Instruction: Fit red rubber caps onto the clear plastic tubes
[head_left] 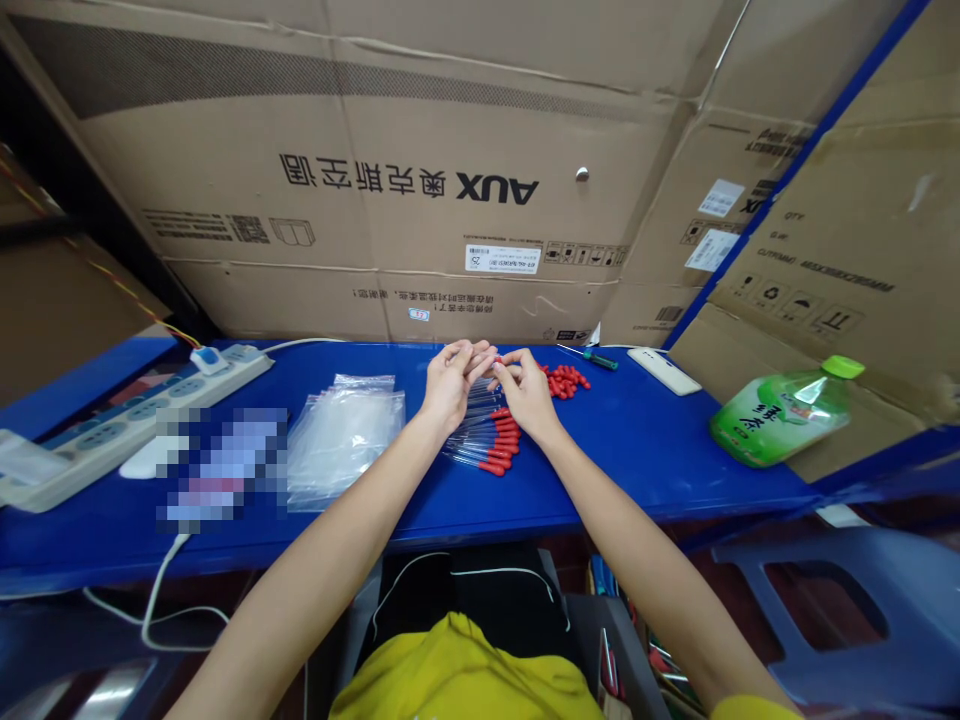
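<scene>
At the left of the frame a white power strip (161,405) lies on the blue desk (622,460), with a blurred-out phone (225,465) to its right and a stack of clear plastic bags (346,440) after that.

Near the centre, the left hand (457,380) reaches in from the lower left, its fingers pointing right; whether they grip anything I cannot tell. Just below the two hands in the frame, red-ended sticks (507,436) lie in a fanned row, long axes roughly left to right, red ends at the right and slim shafts running left beneath the left hand. The right hand (525,388) meets the left fingertips, its thumb and forefinger seemingly pinched on a small red piece (498,360).

A pile of loose red parts (566,380) sits just right of the right hand, which is clearly the nearer one; the row's red ends also lie on its side, below and slightly left of it.

Farther right come a screwdriver (600,360), a white slab-like object (664,371) and a green bottle (780,412) lying tilted.
</scene>
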